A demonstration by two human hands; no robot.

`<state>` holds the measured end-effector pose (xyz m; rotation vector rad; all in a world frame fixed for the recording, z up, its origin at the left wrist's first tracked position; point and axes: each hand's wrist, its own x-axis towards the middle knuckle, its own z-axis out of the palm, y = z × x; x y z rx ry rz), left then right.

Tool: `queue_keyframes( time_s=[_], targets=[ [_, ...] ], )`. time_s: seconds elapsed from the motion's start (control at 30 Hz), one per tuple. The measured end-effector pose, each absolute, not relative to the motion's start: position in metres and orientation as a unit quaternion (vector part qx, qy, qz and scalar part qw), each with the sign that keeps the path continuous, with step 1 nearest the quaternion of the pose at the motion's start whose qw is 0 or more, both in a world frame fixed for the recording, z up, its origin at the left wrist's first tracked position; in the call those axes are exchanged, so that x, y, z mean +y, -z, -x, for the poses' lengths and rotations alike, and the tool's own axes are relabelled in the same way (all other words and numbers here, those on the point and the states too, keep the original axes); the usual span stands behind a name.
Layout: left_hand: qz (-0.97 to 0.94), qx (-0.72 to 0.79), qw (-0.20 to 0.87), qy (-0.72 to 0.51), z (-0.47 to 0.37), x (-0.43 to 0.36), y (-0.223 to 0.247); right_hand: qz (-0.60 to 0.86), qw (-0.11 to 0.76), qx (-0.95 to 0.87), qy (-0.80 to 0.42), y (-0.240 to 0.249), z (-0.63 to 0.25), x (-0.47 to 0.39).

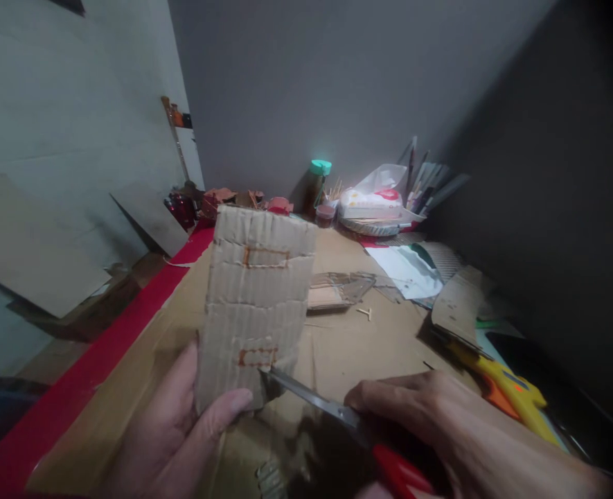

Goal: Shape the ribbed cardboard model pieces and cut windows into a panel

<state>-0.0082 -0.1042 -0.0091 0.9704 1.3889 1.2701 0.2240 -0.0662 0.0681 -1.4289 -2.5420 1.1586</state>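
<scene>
A piece of corrugated cardboard [257, 305] stands tilted up in front of me, with two small rectangles outlined in reddish brown. My left hand [192, 423] grips its lower edge, the thumb on the near face and the fingers mostly behind. In my right hand [431, 416] is a pair of scissors [332, 407] with red handles. The blade tips touch the cardboard or lie right against it, just below the lower rectangle. Part of the handles is hidden by my right hand.
Behind the cardboard, a layered cardboard piece [327, 292] lies on the table covering [348, 346]. A yellow glue gun [519, 395] is at the right. Along the back wall stand a tissue pack [371, 202], a jar with a turquoise lid [320, 168] and pens [425, 184].
</scene>
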Motion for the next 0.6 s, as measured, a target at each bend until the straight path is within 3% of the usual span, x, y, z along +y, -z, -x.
queue_keyframes(
  time_s=[0.2, 0.6],
  targets=[
    [-0.459, 0.62, 0.452, -0.447, 0.012, -0.106, 0.013, 0.441, -0.032, -0.813, -0.379, -0.072, -0.227, -0.062],
    [-0.447, 0.629, 0.428, -0.47, 0.006, -0.104, 0.005, 0.43, -0.015, -0.812, -0.395, -0.06, -0.233, -0.06]
  ],
)
